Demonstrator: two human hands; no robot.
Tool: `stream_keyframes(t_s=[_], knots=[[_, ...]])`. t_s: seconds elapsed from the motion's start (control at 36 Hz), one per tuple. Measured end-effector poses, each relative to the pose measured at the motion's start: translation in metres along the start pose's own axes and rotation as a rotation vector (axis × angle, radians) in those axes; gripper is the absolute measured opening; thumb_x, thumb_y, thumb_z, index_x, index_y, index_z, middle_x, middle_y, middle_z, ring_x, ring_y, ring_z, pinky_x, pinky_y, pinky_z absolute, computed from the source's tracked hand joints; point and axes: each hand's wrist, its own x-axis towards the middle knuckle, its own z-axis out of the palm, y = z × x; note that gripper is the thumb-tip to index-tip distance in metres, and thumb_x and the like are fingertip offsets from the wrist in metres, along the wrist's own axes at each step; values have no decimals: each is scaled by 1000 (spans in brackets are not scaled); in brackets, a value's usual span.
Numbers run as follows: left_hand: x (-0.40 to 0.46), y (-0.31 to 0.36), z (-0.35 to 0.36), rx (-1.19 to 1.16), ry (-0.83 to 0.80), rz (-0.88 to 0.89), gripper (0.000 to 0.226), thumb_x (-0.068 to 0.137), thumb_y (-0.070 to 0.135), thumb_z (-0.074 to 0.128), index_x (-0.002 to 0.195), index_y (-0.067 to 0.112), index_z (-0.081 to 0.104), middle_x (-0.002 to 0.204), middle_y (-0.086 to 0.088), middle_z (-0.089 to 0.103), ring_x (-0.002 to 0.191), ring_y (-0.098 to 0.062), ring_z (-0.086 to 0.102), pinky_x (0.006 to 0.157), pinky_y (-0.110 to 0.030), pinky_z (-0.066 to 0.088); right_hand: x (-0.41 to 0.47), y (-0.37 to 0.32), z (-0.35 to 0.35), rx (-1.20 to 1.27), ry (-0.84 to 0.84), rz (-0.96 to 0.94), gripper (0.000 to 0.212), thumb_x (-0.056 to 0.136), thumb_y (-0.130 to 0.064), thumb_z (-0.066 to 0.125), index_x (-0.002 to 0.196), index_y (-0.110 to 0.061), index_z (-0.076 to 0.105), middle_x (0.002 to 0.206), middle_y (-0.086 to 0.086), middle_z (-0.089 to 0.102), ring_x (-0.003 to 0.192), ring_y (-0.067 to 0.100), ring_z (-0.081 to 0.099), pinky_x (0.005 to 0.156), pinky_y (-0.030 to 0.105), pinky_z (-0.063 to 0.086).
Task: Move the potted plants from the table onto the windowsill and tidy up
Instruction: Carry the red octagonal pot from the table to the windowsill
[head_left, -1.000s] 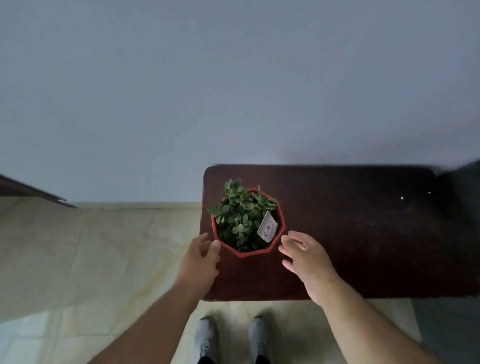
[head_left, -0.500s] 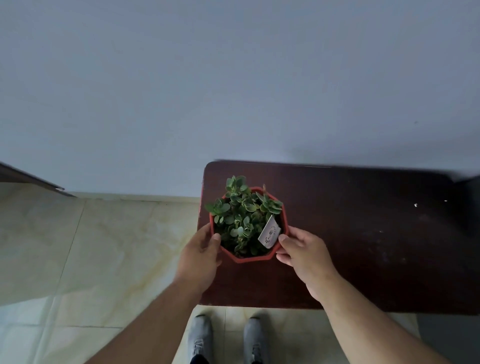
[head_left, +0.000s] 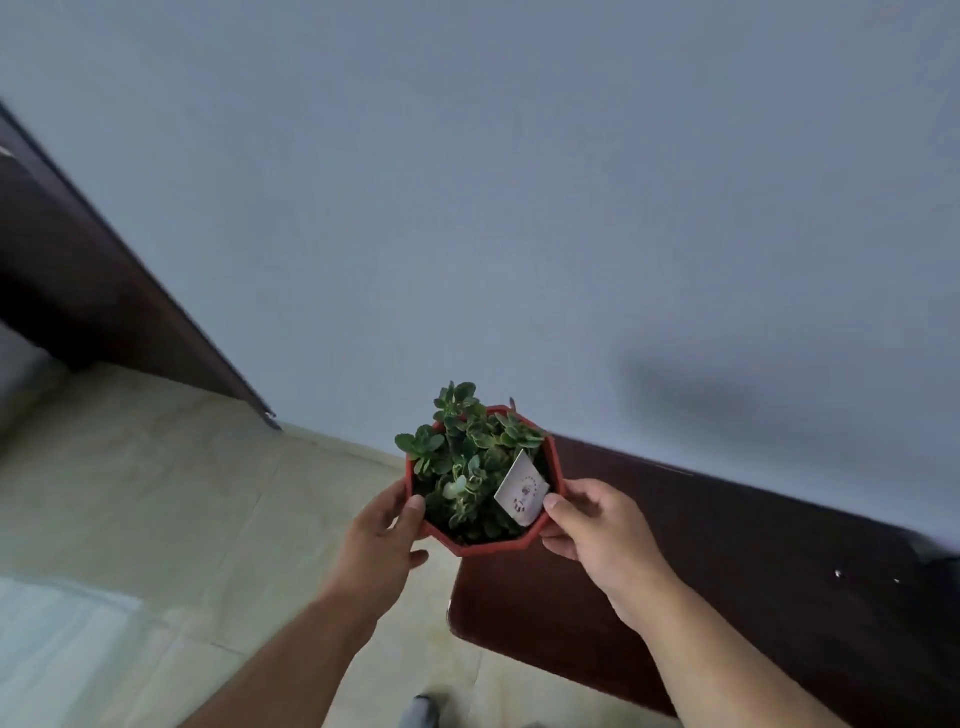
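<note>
A small green leafy plant in a red octagonal pot (head_left: 491, 545), with a white tag stuck in the soil, hangs in the air over the left end of the dark wooden table (head_left: 727, 582). My left hand (head_left: 382, 540) grips the pot's left side, thumb over the rim. My right hand (head_left: 597, 525) clasps the right side, thumb on the rim beside the tag. The pot's base is hidden from view. No windowsill is in sight.
A plain pale wall fills the upper view. A dark wooden door or panel (head_left: 78, 270) stands at the left. Beige tiled floor (head_left: 156, 519) spreads below it. The tip of a grey shoe (head_left: 421, 714) shows at the bottom edge.
Both hands closed on the pot and lifted it off the table. The view has swung and tilted to the left, bringing the dark door further into sight.
</note>
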Motion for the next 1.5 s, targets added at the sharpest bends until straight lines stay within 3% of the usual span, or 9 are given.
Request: stream_keyframes(t_s=[0.22,0.44,0.53,0.78,0.97,1.19,1.5], knots=[[-82,32,-105,-99,226,81,26,106,30,46,123,41,63,109,9,77,102,-10,71,88,-36,57,-43,-65,94,-111,-273,-111,13,94,-21,72,102,-11,72,102,9,77,90,19,78,83,36,64],[-150,22,-225,-230,456,109,28,105,32,47,126,42,62,109,7,76,106,-14,69,93,-40,56,-86,-99,230,-230,-482,-209,14,95,-19,71,101,-6,70,104,10,76,89,18,78,76,30,63],[-172,9,-275,-294,551,107,26,104,30,49,120,45,64,108,5,77,103,-16,69,88,-36,57,-104,-101,291,-271,-539,-217,13,95,-17,70,101,-5,70,102,11,77,89,20,78,76,31,63],[-235,-52,-428,-471,769,88,27,103,27,52,126,34,65,103,0,76,92,-15,67,76,-31,53,-170,-79,472,-386,-756,-236,8,96,-13,68,99,-6,71,103,15,78,87,18,77,68,24,60],[-281,-86,-521,-522,935,88,29,103,29,51,129,32,64,108,-1,75,94,-14,66,79,-33,54,-213,-58,592,-416,-936,-208,16,95,-16,70,109,-9,71,108,11,78,92,17,78,78,31,58],[-280,-110,-605,-599,1036,98,25,105,28,48,120,38,64,103,9,74,84,-1,64,79,-30,52,-225,-46,700,-472,-1027,-181,17,95,-19,70,105,-6,68,107,12,77,98,22,76,79,33,57],[-229,-121,-727,-627,1213,-7,26,103,26,52,125,32,64,101,-2,72,91,-17,62,82,-39,54,-194,-68,863,-510,-1161,-170,28,88,-30,78,103,-8,70,105,13,78,93,20,76,76,28,56]])
